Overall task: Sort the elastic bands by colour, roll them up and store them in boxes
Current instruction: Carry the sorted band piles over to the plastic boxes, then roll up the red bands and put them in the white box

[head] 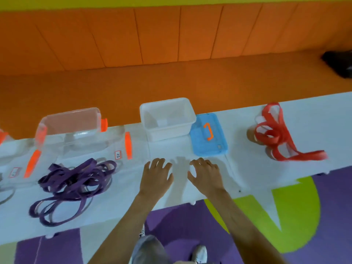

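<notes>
A tangle of purple elastic bands [74, 185] lies on the white table [247, 168] at the left. A heap of red bands [276, 136] lies at the right. Between them, at the table's far edge, stands an open white box [167, 119] with its blue lid [209, 136] lying flat beside it. A clear box with orange clips [70, 128] stands behind the purple bands, its clear lid [106, 147] lying in front of it. My left hand [157, 174] and my right hand [206, 175] hover side by side over the bare table in front of the white box, fingers spread, holding nothing.
Part of another clear box with an orange clip [3, 138] and a grey band [5, 193] show at the left edge. Behind the table runs an orange padded bench [171, 77] with a black object [339, 63] at the far right. Purple and green floor lies below.
</notes>
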The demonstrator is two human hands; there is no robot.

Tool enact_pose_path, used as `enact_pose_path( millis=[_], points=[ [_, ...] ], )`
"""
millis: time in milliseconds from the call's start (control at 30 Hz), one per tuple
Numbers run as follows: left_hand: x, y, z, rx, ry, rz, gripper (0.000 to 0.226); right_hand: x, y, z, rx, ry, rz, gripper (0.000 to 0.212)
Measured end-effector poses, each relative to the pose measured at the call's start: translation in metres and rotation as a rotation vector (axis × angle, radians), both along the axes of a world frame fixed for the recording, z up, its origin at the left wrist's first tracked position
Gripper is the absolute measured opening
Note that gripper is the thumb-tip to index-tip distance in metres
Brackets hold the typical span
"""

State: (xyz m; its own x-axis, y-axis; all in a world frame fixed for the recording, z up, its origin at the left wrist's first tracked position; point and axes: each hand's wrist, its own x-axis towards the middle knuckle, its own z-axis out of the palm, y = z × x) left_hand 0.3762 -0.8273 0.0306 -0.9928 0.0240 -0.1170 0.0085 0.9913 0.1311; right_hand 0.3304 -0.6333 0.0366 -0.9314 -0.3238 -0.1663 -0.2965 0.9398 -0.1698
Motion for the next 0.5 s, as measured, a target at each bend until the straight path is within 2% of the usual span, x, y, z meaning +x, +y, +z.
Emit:
enact_pose_path(
  millis=[267, 500],
  points=[
    [-0.044, 0.161, 0.020, -0.062, -0.027, -0.216, 0.047, -0.003, 0.172, 0.015, 0.003, 0.023, -0.242, 0.040],
    [-0.111, 0.264, 0.000, -0.088, -0.076, -0.347, 0.044, -0.048, 0.283, 0.003, 0.035, 0.007, -0.356, 0.037]
  ],
)
